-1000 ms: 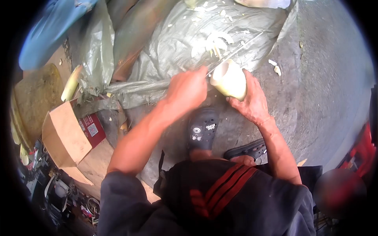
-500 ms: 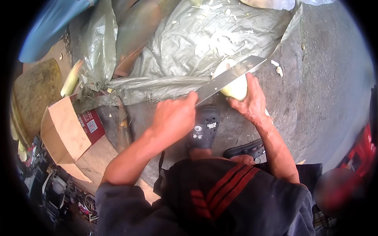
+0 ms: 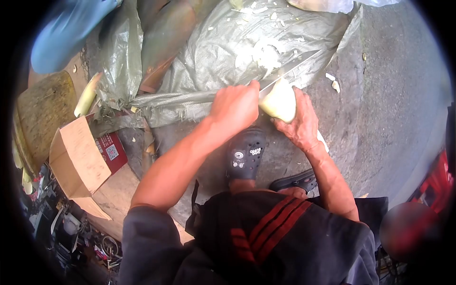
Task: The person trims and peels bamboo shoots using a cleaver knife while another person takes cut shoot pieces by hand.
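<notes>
My left hand (image 3: 236, 108) is closed round the handle of a long knife (image 3: 290, 68), whose blade points up and to the right along the upper cut side of a pale yellow-green vegetable piece (image 3: 279, 101). Around the lower right side of that piece are the fingers of my right hand (image 3: 304, 122). White peelings (image 3: 266, 54) lie on the grey-green plastic sheet (image 3: 204, 57) just beyond the knife.
At the left are an open cardboard box (image 3: 80, 156), a long pale shoot (image 3: 87, 97) and a stained yellowish board (image 3: 45, 118). My dark clogs (image 3: 245, 154) stand on the grey ground. White scraps (image 3: 336, 86) lie right of the sheet.
The knife swung down across the vegetable piece, then back up to its far side, with my left hand moving left and then right again. My right hand stays nearly in place.
</notes>
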{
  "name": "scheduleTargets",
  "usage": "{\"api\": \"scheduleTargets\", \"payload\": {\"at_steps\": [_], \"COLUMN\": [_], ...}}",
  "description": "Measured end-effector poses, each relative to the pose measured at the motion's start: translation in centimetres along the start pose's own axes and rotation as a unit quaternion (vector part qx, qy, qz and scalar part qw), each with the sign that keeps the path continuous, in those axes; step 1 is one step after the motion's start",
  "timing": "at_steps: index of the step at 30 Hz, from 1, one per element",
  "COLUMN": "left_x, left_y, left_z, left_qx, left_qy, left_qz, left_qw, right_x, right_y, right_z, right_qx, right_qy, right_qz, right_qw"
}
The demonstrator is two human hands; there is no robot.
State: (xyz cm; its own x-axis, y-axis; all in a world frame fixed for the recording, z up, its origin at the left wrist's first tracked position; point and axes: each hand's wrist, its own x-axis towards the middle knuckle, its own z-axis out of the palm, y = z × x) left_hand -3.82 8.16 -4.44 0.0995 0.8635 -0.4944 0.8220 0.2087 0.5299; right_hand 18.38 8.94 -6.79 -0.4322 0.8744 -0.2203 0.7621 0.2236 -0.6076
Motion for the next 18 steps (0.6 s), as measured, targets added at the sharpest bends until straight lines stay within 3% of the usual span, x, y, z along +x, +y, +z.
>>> {"api": "scheduleTargets", "payload": {"at_steps": [4,8,11,14,18], "left_x": [0.5,-1.0,-1.9,-3.0,-5.1], "left_y": [-0.2,-0.6,-0.8,0.4,-1.5], "left_z": [-0.8,-5.1,-6.3,-7.4,-3.7], "left_qx": [-0.006,-0.085,-0.176,-0.064,-0.021], "left_qy": [-0.017,-0.025,0.105,0.092,0.114], "left_qz": [-0.037,-0.083,-0.048,-0.034,0.060], "left_qw": [0.999,0.993,0.977,0.993,0.991], "right_x": [0.2,1.2,2.1,2.3,2.5], "right_y": [-0.8,-0.5,1.0,1.7,1.3], "right_z": [-1.3,-2.9,-2.4,-1.1,-2.2], "right_qx": [-0.011,-0.042,-0.063,-0.085,-0.102], "right_qy": [-0.023,0.046,0.095,0.104,0.046], "right_qz": [0.025,-0.007,-0.047,-0.043,-0.010], "right_qw": [0.999,0.998,0.992,0.990,0.994]}}
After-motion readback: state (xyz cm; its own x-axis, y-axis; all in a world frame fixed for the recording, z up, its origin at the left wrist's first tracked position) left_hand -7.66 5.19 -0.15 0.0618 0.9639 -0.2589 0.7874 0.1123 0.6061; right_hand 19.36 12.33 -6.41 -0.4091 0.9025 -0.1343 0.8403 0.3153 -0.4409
